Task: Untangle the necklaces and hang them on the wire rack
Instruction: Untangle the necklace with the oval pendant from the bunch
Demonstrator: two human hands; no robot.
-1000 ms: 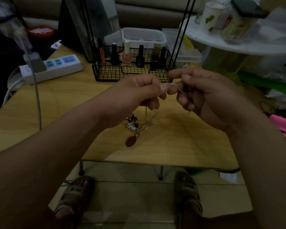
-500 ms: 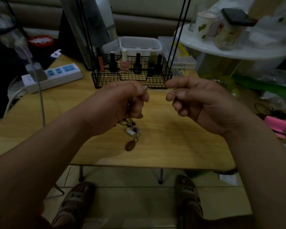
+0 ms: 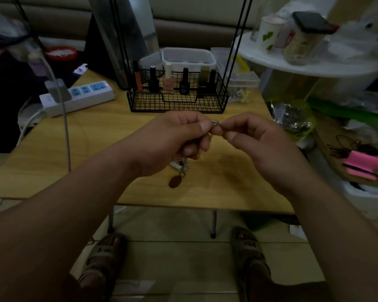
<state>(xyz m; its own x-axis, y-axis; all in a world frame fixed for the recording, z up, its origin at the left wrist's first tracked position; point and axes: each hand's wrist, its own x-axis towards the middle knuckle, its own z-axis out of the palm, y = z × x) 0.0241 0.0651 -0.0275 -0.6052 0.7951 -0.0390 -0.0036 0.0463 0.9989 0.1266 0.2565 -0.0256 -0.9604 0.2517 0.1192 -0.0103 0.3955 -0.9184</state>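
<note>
Two-handed grip [image 3: 216, 127] on necklace chain [image 3: 215, 122]

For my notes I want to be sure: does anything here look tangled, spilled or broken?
Nothing looks spilled or broken. Only the chain is odd: it is bunched into a small knot pinched between the left hand and right hand, pendants trailing below.

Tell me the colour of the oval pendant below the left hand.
Reddish brown. The head view, the only one, shows the pendant clearly.
</note>
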